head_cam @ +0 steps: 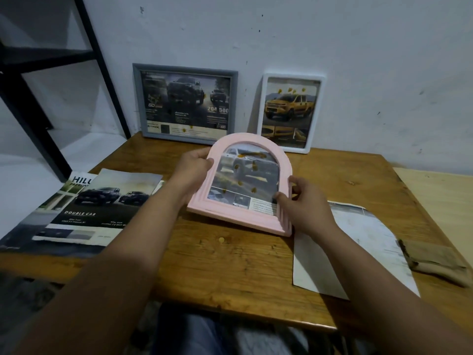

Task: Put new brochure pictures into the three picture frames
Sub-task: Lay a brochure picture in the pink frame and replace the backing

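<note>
Pink arched frame (245, 185), already filled, held tilted above the tabletop (230, 265).
Head view: left hand (194, 167) and right hand (299, 201) grip its 2 sides; gray frame (185, 103) and white frame (290, 114) lean filled against the wall. Loosened fingers could drop it.

1. Between your left hand (195, 166) and right hand (299, 202), the arched frame (204, 201) is pale pink, its picture showing a silvery-white truck with yellow flecks.
2. Beyond your fingertips, the grey frame (185, 69) shows dark trucks.
3. Beside it, the white frame (261, 111) shows a yellow truck.
4. Under your fingers, the table (230, 265) is honey-brown wood grain.
5. Left of your left fingers, the brochures (84, 213) are dark grey with white lettering.
</note>
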